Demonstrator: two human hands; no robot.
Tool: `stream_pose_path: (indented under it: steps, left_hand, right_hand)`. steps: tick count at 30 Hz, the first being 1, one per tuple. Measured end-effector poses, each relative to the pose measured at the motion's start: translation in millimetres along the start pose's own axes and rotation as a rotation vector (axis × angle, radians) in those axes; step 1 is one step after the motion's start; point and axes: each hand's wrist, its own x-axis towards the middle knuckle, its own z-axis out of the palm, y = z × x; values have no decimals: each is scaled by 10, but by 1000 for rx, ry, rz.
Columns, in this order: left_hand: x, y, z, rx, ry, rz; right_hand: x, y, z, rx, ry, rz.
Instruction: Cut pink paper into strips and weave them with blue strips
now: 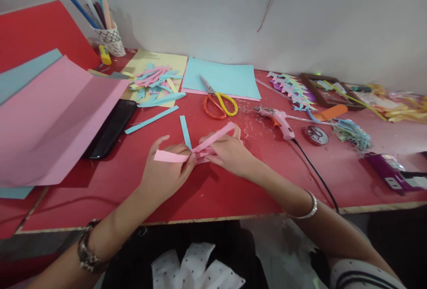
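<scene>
Pink paper strips (213,138) are folded or crossed over one another between my two hands, low above the red tabletop. My left hand (168,164) pinches them near the crossing, and one pink end sticks out over its fingers to the left. On the other side my right hand (228,153) is closed around more of the strips; part of what it holds is hidden by its fingers. A blue paper strip (185,131) lies just behind my hands. Scissors (220,102) with red and yellow handles rest beyond, partly on the blue paper sheets (220,75).
A pink glue gun (280,120) with its black cord lies to the right. Loose cut strips (156,79) are piled at the back left. Large pink paper (66,124) overlaps a black phone (111,131) at left. A purple power strip (393,171) sits at far right.
</scene>
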Motion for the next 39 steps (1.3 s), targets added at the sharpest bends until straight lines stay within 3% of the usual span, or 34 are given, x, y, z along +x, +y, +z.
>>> stream_pose_path:
  steps: [11,19,30,39]
  left_hand:
    - [-8,4,8,8,28,7]
    - [-4,-2,-7,4,17,15]
    - [-16,-9,17,22,56,35]
    - [-15,-1,10,23,61,24]
  right_hand:
    - [-28,-17,-2,71,-34,-52]
    - [-18,-128,-48,7,-87,102]
    - [-41,-123,-24,72,-90,168]
    - [39,-141,-2,-20,-25,210]
